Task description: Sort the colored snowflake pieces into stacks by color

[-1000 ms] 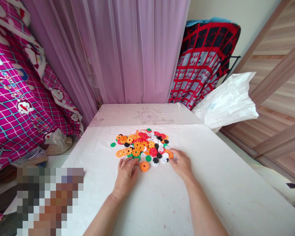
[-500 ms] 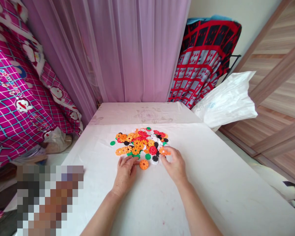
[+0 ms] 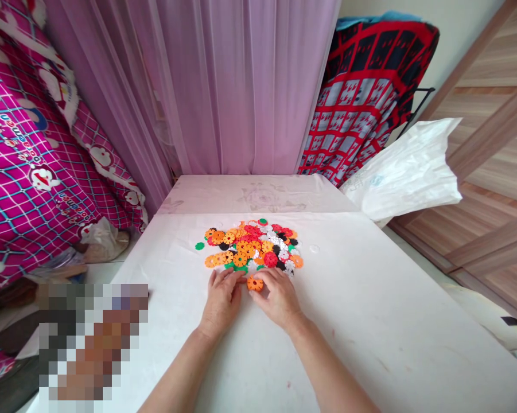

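Slotted plastic discs in orange, red, green, black and white lie in a loose pile (image 3: 245, 245) on the white-covered table. Just in front of the pile is a single orange disc (image 3: 255, 283), between my two hands. My right hand (image 3: 279, 298) has its thumb and fingers closed around the right side of this disc. To its left, my left hand (image 3: 221, 299) rests with loosely bent fingers, tips at the near edge of the pile beside green discs (image 3: 240, 269). Nothing shows in the left hand, though its palm side is hidden.
The white tablecloth (image 3: 353, 321) carries faint stains at right. A white bag (image 3: 407, 172) stands beyond the table's right edge, near a wooden cabinet (image 3: 490, 189). Purple curtains (image 3: 241, 86) hang behind. Pink patterned fabric (image 3: 26, 143) is at left. A pixelated patch covers the lower left.
My right hand has moved left from the pile's right side to the single orange disc and closed on it. My left hand has stayed almost in place. The view has shifted slightly.
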A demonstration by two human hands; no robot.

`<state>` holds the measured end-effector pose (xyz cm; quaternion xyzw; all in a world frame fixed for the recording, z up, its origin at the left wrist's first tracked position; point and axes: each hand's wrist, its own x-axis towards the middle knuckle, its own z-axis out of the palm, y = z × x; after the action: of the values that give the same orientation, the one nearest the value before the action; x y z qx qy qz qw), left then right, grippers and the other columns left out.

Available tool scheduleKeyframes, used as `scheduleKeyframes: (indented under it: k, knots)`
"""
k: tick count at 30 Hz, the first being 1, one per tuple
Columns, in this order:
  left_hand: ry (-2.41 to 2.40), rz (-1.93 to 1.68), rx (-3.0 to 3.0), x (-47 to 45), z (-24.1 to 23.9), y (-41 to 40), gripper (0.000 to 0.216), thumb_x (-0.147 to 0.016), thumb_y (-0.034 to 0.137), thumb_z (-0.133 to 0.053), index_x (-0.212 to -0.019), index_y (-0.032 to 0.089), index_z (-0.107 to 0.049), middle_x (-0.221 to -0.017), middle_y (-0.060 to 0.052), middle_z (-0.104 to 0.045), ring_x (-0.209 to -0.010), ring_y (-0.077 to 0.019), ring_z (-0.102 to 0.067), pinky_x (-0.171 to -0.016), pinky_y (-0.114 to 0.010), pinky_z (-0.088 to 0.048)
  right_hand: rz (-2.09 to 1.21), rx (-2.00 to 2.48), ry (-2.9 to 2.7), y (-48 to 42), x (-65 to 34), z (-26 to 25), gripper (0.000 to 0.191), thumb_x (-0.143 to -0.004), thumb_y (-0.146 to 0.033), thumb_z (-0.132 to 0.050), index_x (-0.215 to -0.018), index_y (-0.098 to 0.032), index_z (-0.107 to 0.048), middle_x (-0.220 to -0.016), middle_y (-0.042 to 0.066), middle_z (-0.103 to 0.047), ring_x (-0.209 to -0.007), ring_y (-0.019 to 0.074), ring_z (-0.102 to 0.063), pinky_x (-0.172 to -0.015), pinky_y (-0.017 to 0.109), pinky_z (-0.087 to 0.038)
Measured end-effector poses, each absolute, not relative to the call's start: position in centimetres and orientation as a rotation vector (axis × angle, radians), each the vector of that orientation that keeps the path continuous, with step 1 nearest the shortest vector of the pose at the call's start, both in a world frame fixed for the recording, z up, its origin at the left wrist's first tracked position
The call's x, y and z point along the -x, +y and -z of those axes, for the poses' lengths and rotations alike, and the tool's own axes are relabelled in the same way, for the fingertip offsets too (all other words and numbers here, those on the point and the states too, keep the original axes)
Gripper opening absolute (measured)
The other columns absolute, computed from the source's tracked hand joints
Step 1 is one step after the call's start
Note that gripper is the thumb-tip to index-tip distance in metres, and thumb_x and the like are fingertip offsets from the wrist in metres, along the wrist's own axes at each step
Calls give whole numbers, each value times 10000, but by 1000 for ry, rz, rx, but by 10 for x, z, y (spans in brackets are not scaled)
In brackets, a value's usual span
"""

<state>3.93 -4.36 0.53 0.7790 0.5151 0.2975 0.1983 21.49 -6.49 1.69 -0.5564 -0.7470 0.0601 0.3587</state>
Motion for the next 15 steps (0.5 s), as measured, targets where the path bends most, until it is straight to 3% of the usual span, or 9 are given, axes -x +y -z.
scheduleKeyframes:
  k: [15]
  knots:
    - [1437,-813,-2194,-40,-10,-44,411,-818,138,-478,-1189,247,-619,-1011,-38,-759,-1219,-249,-553,-1142,-580,-250,-169,1454,-1948,-66,-212,-17,187,-762,-222,-695,-942,-230,-644,-952,37,-687,-929,228,-594,-858,370,-457]
